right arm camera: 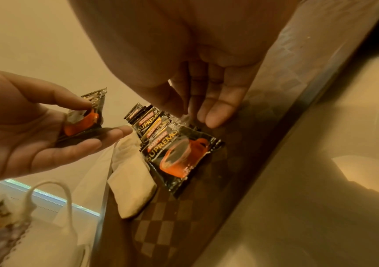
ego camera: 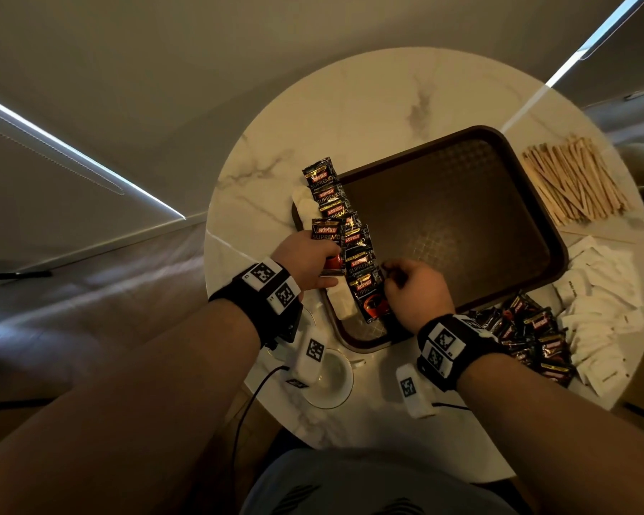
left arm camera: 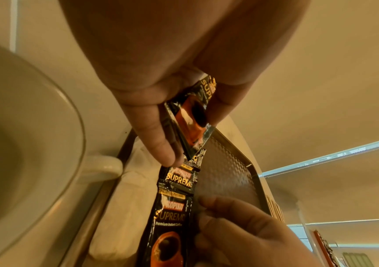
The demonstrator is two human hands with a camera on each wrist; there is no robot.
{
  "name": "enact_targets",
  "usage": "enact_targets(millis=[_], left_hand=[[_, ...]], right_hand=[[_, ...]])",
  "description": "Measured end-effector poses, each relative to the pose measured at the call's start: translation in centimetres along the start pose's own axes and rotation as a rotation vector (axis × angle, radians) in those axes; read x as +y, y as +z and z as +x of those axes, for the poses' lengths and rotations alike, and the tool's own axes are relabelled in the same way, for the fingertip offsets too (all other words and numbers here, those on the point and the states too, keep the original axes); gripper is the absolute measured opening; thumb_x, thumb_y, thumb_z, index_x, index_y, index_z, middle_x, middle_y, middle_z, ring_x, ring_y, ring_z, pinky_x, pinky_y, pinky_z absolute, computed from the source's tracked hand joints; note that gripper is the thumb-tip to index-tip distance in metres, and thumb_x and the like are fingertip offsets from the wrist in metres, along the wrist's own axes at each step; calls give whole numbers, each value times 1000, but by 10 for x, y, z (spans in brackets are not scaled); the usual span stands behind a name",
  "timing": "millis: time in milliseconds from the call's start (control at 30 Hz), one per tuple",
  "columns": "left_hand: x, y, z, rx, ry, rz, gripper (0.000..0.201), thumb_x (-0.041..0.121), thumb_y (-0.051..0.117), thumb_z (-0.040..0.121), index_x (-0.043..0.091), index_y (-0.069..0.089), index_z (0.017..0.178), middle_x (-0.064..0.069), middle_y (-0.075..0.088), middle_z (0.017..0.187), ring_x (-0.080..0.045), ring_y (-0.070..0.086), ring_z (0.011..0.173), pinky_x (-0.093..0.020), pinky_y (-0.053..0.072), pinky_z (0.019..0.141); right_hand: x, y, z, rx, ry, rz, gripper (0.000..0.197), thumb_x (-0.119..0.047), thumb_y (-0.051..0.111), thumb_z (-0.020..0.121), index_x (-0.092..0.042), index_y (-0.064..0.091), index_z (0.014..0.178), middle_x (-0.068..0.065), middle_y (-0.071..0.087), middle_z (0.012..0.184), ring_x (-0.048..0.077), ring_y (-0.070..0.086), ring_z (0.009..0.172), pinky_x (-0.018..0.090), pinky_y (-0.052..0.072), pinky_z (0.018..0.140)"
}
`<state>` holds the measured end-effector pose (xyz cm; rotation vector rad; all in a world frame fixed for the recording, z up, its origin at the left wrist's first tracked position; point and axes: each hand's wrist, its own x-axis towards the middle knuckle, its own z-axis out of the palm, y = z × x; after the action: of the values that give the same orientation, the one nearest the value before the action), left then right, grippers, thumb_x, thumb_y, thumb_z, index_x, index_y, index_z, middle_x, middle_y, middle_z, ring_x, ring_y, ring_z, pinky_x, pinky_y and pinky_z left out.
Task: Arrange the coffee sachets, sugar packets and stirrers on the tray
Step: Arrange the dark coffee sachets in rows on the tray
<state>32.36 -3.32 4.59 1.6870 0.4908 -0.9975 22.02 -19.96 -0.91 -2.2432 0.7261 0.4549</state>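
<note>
A brown tray (ego camera: 461, 217) lies on the round marble table. Along its left edge runs an overlapping row of black coffee sachets (ego camera: 354, 239), with white sugar packets (ego camera: 341, 302) lying beside and partly under them. My left hand (ego camera: 328, 262) hovers over the row and pinches one more coffee sachet (left arm camera: 193, 117) between thumb and fingers. My right hand (right arm camera: 193, 113) points its straight fingers down at the far edge of the nearest sachet (right arm camera: 179, 153); whether they touch it I cannot tell, and it holds nothing.
Wooden stirrers (ego camera: 573, 180) are heaped on the table to the right of the tray. Loose sugar packets (ego camera: 603, 310) and coffee sachets (ego camera: 528, 336) are piled at the near right. A white cup on a saucer (ego camera: 328, 377) stands just in front of the tray.
</note>
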Motion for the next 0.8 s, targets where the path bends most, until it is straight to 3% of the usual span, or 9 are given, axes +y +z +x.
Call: enact_targets(millis=[100, 267, 433, 600, 700, 800], left_hand=[[2, 4, 0, -9, 3, 7, 12, 6, 58, 101, 8, 58, 113, -6, 66, 91, -22, 68, 83, -44, 60, 89], [3, 8, 2, 2, 6, 3, 25, 5, 58, 101, 2, 59, 127, -4, 66, 89, -17, 67, 75, -36, 61, 79], [2, 8, 5, 17, 5, 2, 31, 4, 58, 101, -3, 58, 132, -4, 66, 88, -17, 67, 75, -43, 60, 90], [1, 7, 7, 5, 12, 0, 31, 4, 58, 102, -4, 57, 132, -4, 66, 88, -16, 67, 75, -36, 61, 80], [3, 6, 9, 5, 24, -18, 32, 4, 58, 102, -3, 57, 133, -5, 67, 90, -20, 69, 81, -41, 61, 88], [3, 9, 11, 8, 34, -13, 33, 5, 58, 102, -3, 57, 133, -5, 67, 92, -23, 68, 90, -46, 59, 96]], right_hand=[[-6, -1, 6, 1, -5, 37, 44, -14, 55, 96, -30, 67, 135, -2, 67, 124, 17, 66, 109, 38, 58, 95], [-20, -1, 19, -50, -47, 37, 49, -7, 52, 94, -31, 67, 135, -1, 65, 126, 19, 63, 113, 41, 56, 99], [-21, -3, 27, -65, -32, 48, 50, -7, 50, 95, -31, 67, 135, -3, 66, 127, 18, 63, 114, 42, 56, 99], [-10, -5, 23, -85, -71, 0, 49, -24, 67, 91, -33, 62, 140, -4, 66, 123, 16, 65, 111, 38, 57, 96], [-2, -4, 12, -106, -76, -96, 59, -41, 76, 85, -32, 59, 140, -4, 65, 122, 16, 64, 111, 38, 56, 96], [2, -1, 2, -100, -102, -155, 55, -38, 77, 84, -31, 62, 136, -2, 62, 119, 18, 62, 109, 33, 53, 93]])
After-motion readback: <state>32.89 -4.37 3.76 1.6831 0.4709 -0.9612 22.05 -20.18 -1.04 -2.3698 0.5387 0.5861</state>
